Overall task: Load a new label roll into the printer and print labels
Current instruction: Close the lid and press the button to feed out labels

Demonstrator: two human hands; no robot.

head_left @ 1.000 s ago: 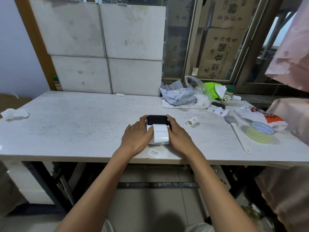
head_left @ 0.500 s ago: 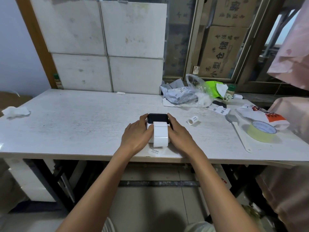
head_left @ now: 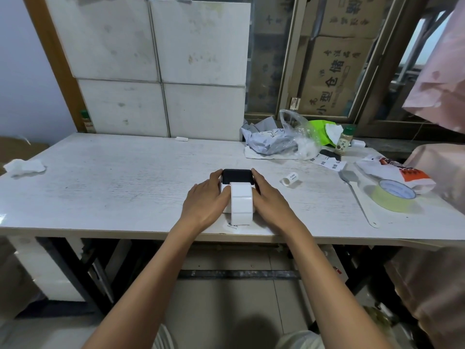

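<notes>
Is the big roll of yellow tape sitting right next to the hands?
No, the yellow tape roll lies far off to the right on the table, while both hands flank the printer.

Small white printer (head_left: pixel 225 195) with black top, sat near the front edge of the surface (head_left: pixel 113 187); white label strip (head_left: pixel 241 202) fed out, draped down its front, blank.

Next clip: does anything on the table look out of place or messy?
Mostly clutter at the far right: a crumpled grey bag and clear plastic bag are heaped together, and a small label roll lies tipped on its side. A crumpled tissue sits alone at the left edge. The printer between both hands looks square.
</notes>
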